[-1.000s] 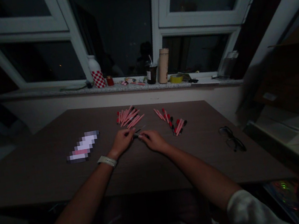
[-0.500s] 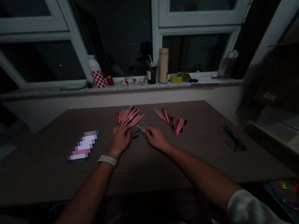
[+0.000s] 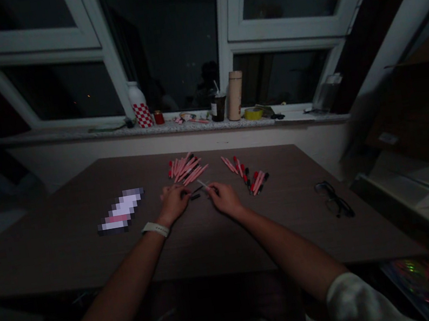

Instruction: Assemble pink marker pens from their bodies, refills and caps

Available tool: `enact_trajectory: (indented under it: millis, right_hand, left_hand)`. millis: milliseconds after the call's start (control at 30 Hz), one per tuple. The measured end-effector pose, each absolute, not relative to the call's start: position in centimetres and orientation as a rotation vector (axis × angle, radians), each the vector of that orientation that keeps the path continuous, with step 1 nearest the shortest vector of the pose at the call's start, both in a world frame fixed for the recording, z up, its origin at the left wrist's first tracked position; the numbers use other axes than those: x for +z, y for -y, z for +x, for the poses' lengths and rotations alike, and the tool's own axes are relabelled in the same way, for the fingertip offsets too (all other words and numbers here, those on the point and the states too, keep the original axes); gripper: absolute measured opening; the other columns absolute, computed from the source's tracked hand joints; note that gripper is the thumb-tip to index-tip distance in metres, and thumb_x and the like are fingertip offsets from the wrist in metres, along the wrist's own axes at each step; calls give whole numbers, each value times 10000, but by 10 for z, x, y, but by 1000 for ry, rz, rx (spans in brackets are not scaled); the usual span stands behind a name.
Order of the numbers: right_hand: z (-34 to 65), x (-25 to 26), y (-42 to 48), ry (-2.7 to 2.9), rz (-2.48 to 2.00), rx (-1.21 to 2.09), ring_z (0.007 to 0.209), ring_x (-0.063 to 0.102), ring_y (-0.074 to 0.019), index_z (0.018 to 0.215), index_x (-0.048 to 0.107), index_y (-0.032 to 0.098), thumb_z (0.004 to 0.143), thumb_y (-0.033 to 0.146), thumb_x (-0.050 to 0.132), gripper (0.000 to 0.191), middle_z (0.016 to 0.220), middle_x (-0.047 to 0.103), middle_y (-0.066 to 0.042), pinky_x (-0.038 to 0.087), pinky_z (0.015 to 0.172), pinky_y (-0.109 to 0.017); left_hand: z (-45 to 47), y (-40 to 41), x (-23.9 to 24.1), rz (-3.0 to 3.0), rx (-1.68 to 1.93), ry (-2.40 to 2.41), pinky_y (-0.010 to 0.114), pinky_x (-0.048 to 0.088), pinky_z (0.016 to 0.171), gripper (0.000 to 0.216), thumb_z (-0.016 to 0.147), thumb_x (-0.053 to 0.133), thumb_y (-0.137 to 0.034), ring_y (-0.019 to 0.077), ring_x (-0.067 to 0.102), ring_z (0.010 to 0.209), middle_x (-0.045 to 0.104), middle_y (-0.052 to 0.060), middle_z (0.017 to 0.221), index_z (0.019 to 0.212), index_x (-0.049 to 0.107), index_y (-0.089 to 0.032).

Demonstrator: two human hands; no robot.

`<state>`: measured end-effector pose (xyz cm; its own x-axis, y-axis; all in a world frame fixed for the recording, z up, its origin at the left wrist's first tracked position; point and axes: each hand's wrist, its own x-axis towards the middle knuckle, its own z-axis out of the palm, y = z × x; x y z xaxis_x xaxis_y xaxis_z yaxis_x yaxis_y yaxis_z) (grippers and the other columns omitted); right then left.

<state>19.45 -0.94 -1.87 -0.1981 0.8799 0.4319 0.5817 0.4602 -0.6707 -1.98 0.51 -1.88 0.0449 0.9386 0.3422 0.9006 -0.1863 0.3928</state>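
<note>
My left hand [image 3: 174,203], wearing a pale wristband [image 3: 155,229], is closed in a pinch around the end of a thin dark stick [image 3: 197,189]. Opposite it, my right hand [image 3: 223,198] pinches a slim whitish rod [image 3: 202,183] that looks like a pen refill and points up and left. Between the hands, a short black piece [image 3: 195,197], possibly a pen cap, lies on the table. Just beyond my left hand is a pile of pink pens [image 3: 189,169]. More pink pens with red and black parts [image 3: 258,182] lie right of my right hand.
A blurred-out phone-like object [image 3: 122,211] lies left on the brown table [image 3: 197,251]. Black-framed glasses [image 3: 334,199] rest at the right. Behind, the windowsill carries a checkered bottle [image 3: 141,109], a dark drink cup [image 3: 218,108], a beige flask [image 3: 235,96] and yellow tape [image 3: 253,114].
The dark stick now shows more clearly at my left fingertips. Both hands stay almost in place, and the whole view has shifted very slightly.
</note>
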Motion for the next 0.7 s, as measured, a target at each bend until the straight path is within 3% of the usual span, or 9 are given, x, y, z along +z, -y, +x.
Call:
enact_trajectory:
  millis: [500, 700]
  right_hand:
    - [196, -18, 9, 1825, -1303, 434, 858, 702, -225, 1034, 747, 214, 1003, 358, 527, 265, 941, 770, -85, 462, 736, -279]
    - [197, -19, 6, 1752, -1271, 465, 844, 683, -213, 1069, 669, 194, 1006, 304, 505, 208, 899, 734, -61, 458, 759, -280]
  left_hand:
    - [-20, -6, -22, 2223, 834, -1963, 457, 376, 894, 194, 939, 582, -358, 367, 477, 1145, 663, 129, 1185, 951, 703, -206]
    - [-21, -7, -17, 2144, 971, -1995, 460, 374, 919, 228, 957, 553, -376, 370, 470, 1183, 653, 135, 1211, 1006, 691, -201]
